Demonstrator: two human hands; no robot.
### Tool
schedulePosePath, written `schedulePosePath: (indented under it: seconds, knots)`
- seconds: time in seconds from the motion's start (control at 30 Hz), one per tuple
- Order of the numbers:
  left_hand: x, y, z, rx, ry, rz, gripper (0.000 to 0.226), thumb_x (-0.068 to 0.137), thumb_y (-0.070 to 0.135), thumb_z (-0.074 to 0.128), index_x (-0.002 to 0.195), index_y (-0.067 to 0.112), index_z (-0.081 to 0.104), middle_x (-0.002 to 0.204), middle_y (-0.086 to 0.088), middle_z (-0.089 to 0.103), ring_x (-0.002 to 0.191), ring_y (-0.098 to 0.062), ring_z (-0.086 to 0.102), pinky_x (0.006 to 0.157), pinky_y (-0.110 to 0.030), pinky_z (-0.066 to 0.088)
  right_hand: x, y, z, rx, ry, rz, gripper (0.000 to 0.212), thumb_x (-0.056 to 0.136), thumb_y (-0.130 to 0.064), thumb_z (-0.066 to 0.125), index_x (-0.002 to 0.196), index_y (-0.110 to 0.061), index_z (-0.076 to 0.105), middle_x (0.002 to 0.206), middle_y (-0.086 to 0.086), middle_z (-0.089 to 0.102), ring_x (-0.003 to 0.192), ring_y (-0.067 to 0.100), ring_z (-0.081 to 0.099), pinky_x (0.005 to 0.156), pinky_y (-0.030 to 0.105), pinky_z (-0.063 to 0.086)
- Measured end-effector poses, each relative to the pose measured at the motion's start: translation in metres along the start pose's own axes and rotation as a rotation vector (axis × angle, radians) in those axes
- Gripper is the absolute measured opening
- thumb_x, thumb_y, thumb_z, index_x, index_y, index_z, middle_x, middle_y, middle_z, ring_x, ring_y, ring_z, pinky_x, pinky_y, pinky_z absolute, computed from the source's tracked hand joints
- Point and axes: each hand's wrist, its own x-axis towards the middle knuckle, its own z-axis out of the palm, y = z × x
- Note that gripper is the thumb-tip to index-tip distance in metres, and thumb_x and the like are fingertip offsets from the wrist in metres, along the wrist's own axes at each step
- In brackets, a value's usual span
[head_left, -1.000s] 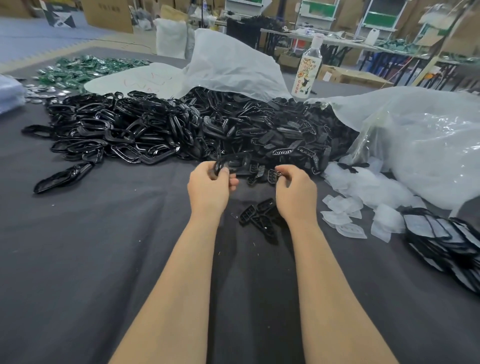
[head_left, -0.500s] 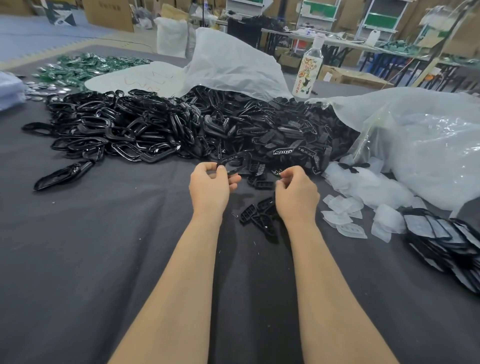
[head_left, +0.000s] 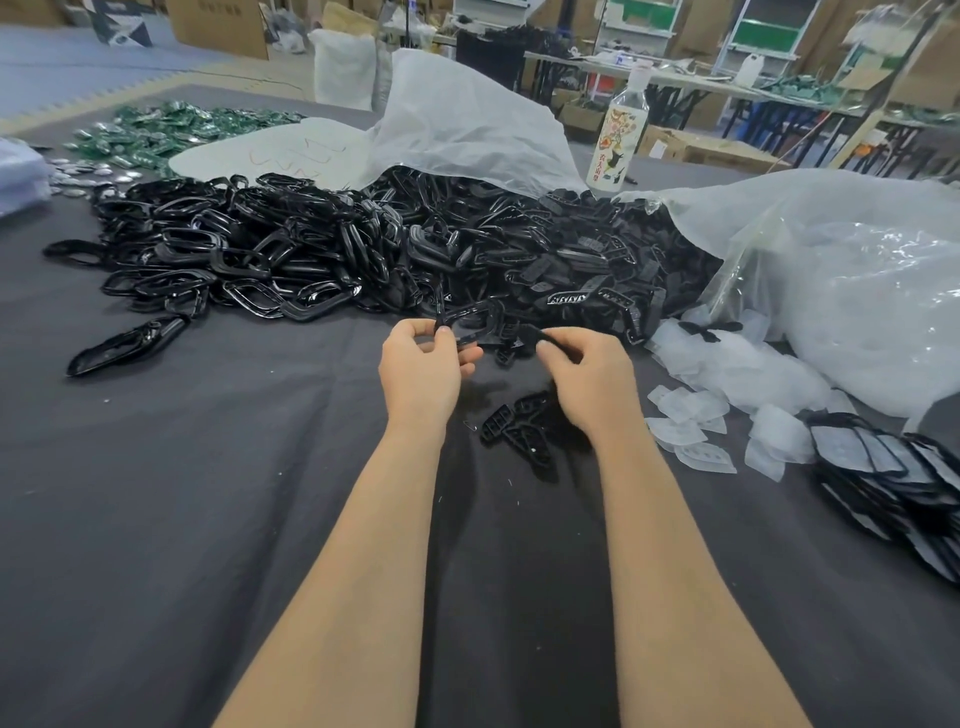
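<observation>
The left hand (head_left: 421, 374) is pinching a black plastic frame (head_left: 470, 315) and the right hand (head_left: 592, 384) a slotted insert (head_left: 527, 336) at the near edge of the heap (head_left: 363, 260), seemingly just getting going, with only a few loose pieces (head_left: 519, 431) lying beside them.

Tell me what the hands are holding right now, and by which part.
The left hand pinches a black frame by its near corner. The right hand pinches a small black insert by its end.

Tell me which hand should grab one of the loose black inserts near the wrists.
Probably right: the right hand, pinching a small black piece, is right beside the loose inserts; the left hand, pinching a black part, lies farther off.
</observation>
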Motion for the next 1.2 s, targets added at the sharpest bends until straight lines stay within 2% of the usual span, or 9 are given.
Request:
schedulePosePath:
  seconds: [0.1, 0.23, 0.5, 0.63, 0.77, 0.93, 1.03, 1.1, 1.2]
  knots:
    - [-0.001, 0.0, 0.001, 0.028, -0.009, 0.03, 0.012, 0.099, 0.011, 0.047, 0.093, 0.021, 0.05, 0.086, -0.002, 0.065, 0.067, -0.005, 0.069, 0.063, -0.02, 0.056, -0.002, -0.003, -0.004, 0.395, -0.108, 0.027, 0.02, 0.091, -0.009, 0.062, 0.11, -0.011, 0.066, 0.083, -0.003, 0.07, 0.069, -0.001, 0.065, 0.067, 0.014, 0.051]
    - [-0.003, 0.0, 0.002, 0.059, -0.034, 0.067, 0.02, 0.099, 0.011, 0.048, 0.086, 0.027, 0.049, 0.083, -0.002, 0.066, 0.07, -0.009, 0.07, 0.073, -0.028, 0.058, -0.002, -0.004, -0.002, 0.532, -0.108, 0.056, 0.01, 0.087, -0.006, 0.066, 0.088, -0.016, 0.064, 0.071, -0.003, 0.07, 0.063, 0.004, 0.065, 0.061, 0.015, 0.05]
    - [-0.003, -0.002, 0.004, 0.092, -0.056, 0.079, 0.012, 0.098, 0.013, 0.05, 0.093, 0.023, 0.053, 0.085, -0.003, 0.068, 0.067, -0.005, 0.07, 0.07, -0.025, 0.058, 0.0, -0.003, -0.001, 0.491, -0.068, 0.04, 0.016, 0.093, -0.001, 0.056, 0.099, -0.012, 0.066, 0.079, 0.002, 0.069, 0.062, -0.001, 0.064, 0.062, 0.011, 0.05]
    - [-0.003, -0.002, 0.004, 0.09, -0.059, 0.079, 0.012, 0.098, 0.013, 0.051, 0.093, 0.023, 0.053, 0.084, -0.002, 0.068, 0.064, -0.004, 0.069, 0.066, -0.021, 0.057, 0.0, -0.001, 0.0, 0.499, -0.034, 0.104, 0.015, 0.09, -0.003, 0.061, 0.084, -0.017, 0.065, 0.075, 0.001, 0.069, 0.062, 0.003, 0.065, 0.062, 0.014, 0.051]
    - [-0.005, -0.001, 0.005, 0.12, -0.093, 0.104, 0.016, 0.098, 0.012, 0.051, 0.09, 0.025, 0.053, 0.081, 0.0, 0.068, 0.066, -0.005, 0.07, 0.068, -0.024, 0.057, 0.0, 0.0, 0.001, 0.502, -0.011, 0.141, 0.017, 0.09, -0.005, 0.062, 0.08, -0.019, 0.062, 0.072, -0.001, 0.067, 0.064, 0.006, 0.063, 0.061, 0.014, 0.051]
    - [-0.009, 0.0, 0.006, 0.205, -0.212, 0.182, 0.021, 0.097, 0.013, 0.052, 0.085, 0.029, 0.055, 0.069, 0.008, 0.071, 0.073, -0.01, 0.072, 0.075, -0.029, 0.057, -0.003, -0.004, 0.001, 0.314, 0.0, 0.007, 0.016, 0.088, -0.01, 0.064, 0.079, -0.023, 0.063, 0.073, -0.001, 0.066, 0.067, 0.013, 0.061, 0.076, 0.036, 0.055]
    - [-0.011, 0.001, 0.007, 0.21, -0.295, 0.203, 0.017, 0.098, 0.012, 0.053, 0.089, 0.026, 0.055, 0.077, 0.003, 0.072, 0.075, -0.01, 0.072, 0.075, -0.025, 0.057, -0.004, -0.007, 0.0, 0.251, 0.057, -0.022, 0.008, 0.087, -0.013, 0.066, 0.084, -0.02, 0.066, 0.079, 0.002, 0.069, 0.076, 0.02, 0.065, 0.081, 0.04, 0.055]
    - [-0.011, 0.001, 0.007, 0.211, -0.33, 0.212, 0.012, 0.096, 0.009, 0.055, 0.093, 0.021, 0.056, 0.082, -0.001, 0.072, 0.072, -0.005, 0.071, 0.071, -0.018, 0.056, -0.004, -0.007, 0.001, 0.241, 0.082, -0.043, 0.005, 0.087, -0.014, 0.067, 0.087, -0.018, 0.067, 0.081, 0.0, 0.069, 0.075, 0.015, 0.064, 0.078, 0.031, 0.053]
    - [-0.01, 0.001, 0.006, 0.195, -0.346, 0.197, 0.016, 0.095, 0.005, 0.057, 0.089, 0.02, 0.055, 0.083, 0.0, 0.072, 0.07, -0.002, 0.07, 0.067, -0.013, 0.054, -0.004, -0.006, 0.004, 0.202, 0.132, -0.074, 0.007, 0.086, -0.017, 0.069, 0.091, -0.019, 0.065, 0.078, -0.004, 0.066, 0.068, 0.001, 0.058, 0.066, 0.007, 0.04]
